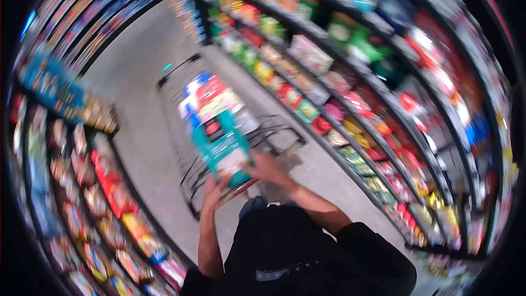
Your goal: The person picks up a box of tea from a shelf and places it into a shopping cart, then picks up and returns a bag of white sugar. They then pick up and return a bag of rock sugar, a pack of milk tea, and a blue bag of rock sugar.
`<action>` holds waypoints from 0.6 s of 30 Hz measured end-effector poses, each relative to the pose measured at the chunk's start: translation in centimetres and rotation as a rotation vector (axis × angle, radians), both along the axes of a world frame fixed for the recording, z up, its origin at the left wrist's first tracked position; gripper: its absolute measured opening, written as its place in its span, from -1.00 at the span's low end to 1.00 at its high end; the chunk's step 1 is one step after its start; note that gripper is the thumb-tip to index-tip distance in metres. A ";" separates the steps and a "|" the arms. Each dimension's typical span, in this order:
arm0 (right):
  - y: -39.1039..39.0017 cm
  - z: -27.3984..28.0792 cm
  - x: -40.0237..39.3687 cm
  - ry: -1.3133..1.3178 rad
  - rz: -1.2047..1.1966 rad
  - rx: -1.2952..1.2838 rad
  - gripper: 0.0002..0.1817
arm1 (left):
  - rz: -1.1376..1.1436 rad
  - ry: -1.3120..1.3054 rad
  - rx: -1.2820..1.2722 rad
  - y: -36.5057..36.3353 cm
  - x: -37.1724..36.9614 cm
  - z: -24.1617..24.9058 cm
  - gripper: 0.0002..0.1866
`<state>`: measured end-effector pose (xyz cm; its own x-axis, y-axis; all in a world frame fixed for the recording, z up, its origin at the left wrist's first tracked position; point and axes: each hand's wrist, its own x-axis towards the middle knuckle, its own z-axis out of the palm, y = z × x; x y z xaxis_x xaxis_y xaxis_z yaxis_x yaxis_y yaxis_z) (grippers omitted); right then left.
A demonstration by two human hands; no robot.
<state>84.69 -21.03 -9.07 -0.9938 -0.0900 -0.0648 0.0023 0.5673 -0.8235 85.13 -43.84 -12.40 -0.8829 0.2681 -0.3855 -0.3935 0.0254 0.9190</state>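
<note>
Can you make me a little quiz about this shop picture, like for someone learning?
1. True or false: both hands hold the teal box.
2. What is under the box? A) shopping cart B) table C) fridge
3. Fill in: shelves of packets stand on both ____ of the aisle.

Key:
1. True: the left hand grips its bottom corner and the right hand its side.
2. A
3. sides
</note>
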 end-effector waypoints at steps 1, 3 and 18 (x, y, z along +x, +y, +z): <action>0.1 0.4 1.1 -0.046 0.003 0.076 -0.42 | 0.030 0.005 -0.001 0.8 1.2 1.2 -0.54; 1.0 -1.3 3.1 -0.026 0.008 0.059 -0.45 | 0.086 -0.036 0.000 1.6 3.5 0.4 -0.56; 9.3 -0.1 17.1 -0.066 -0.011 -0.128 -0.40 | 0.163 -0.167 0.200 10.5 15.5 1.4 -0.51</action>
<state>101.81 -11.77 -9.17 -0.9888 -0.0904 -0.1185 0.0645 0.4571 -0.8871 100.65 -33.37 -11.01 -0.8494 0.2131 -0.4828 -0.5236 -0.2259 0.8215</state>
